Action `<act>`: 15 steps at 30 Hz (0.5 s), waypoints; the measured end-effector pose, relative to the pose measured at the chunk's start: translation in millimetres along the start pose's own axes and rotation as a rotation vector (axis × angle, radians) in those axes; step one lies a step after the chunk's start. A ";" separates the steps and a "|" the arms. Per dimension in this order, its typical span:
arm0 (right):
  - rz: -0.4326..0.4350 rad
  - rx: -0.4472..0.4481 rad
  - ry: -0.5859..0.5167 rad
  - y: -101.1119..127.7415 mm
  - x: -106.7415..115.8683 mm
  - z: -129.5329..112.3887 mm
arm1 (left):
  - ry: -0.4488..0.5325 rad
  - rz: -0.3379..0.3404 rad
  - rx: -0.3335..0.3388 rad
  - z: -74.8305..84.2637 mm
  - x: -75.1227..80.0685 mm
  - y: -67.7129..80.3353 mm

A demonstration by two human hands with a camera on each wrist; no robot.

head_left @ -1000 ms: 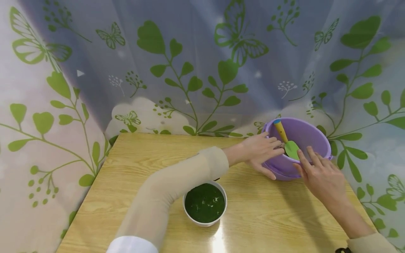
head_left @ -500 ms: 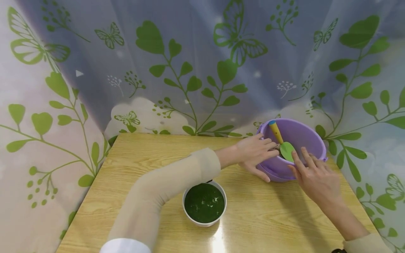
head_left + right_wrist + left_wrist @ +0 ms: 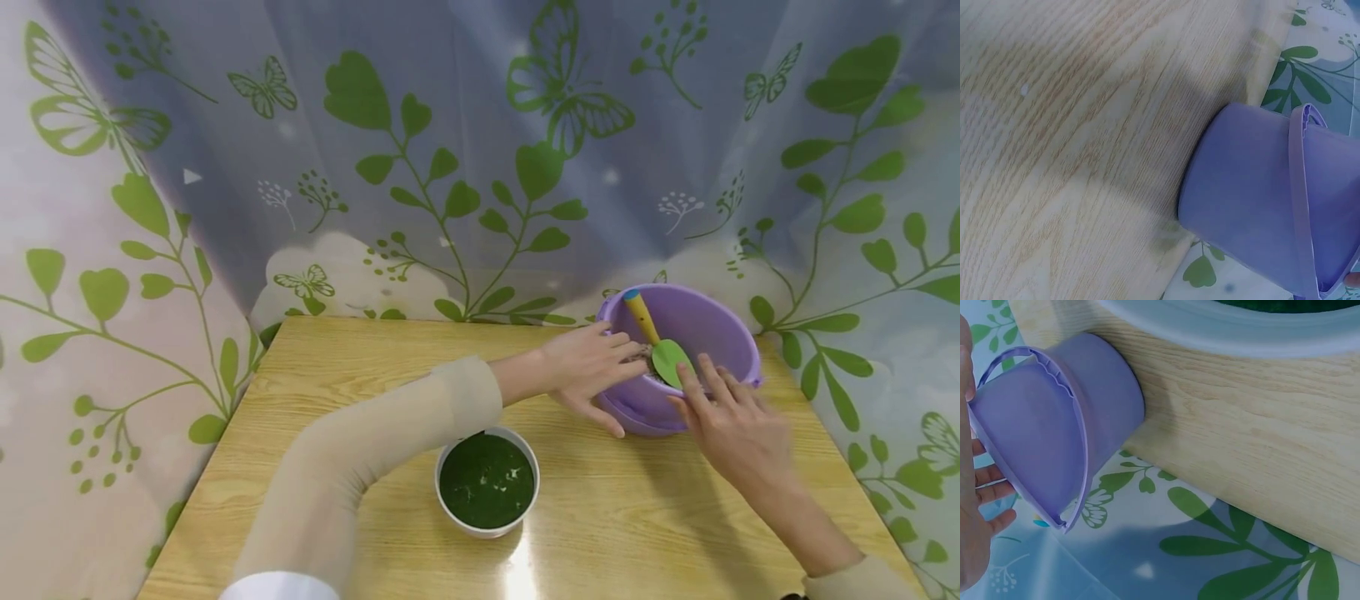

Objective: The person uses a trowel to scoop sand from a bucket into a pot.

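On the pale wood-grain bench [image 3: 375, 342], a round white bowl [image 3: 486, 532] of dark green content sits leftmost. Your left hand [image 3: 591, 365] extends its fingers over the left rim of the purple plastic bucket [image 3: 716, 317]. Inside, the yellow-handled green shovel [image 3: 666, 353] slants between your hands, blade toward your nearer right hand [image 3: 738, 425], fingers extended over the front rim.

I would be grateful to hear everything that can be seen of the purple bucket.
The purple bucket appears to be plastic, smooth and round, tapering toward its base. Its handle, ridged in part, is lowered along one side. It stands upright on the table, far right, near the patterned curtain. The left hand and right hand have fingers over its rim. Inside are a green-and-yellow shovel and some brownish material, partly hidden.
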State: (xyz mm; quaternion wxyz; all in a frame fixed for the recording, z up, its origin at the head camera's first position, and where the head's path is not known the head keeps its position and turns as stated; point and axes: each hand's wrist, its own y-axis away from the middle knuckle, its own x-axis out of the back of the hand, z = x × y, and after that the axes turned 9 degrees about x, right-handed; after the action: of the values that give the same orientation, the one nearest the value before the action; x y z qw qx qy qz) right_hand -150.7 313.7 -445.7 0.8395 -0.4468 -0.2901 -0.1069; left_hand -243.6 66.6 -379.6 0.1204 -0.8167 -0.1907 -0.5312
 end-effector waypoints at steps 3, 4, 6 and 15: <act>0.016 -0.002 -0.010 -1.4 -0.5 -4.6 | 0.001 -0.001 0.001 -0.8 -0.2 5.0; 0.023 -0.002 -0.012 -2.0 -0.6 -6.2 | -0.002 0.001 0.000 -1.2 -0.3 6.7; 0.036 -0.003 -0.017 -3.2 -1.0 -9.4 | -0.013 0.005 0.001 -1.9 -0.5 9.8; 0.045 0.001 -0.009 -8.7 -1.5 -21.7 | 0.011 0.035 -0.003 -5.6 -3.3 21.6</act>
State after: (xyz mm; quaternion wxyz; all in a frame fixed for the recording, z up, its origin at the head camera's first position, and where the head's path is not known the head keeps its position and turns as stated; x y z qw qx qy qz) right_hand -147.3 290.9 -450.0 0.8406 -0.4533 -0.2837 -0.0859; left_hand -239.9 44.4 -380.2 0.1297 -0.8172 -0.1749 -0.5337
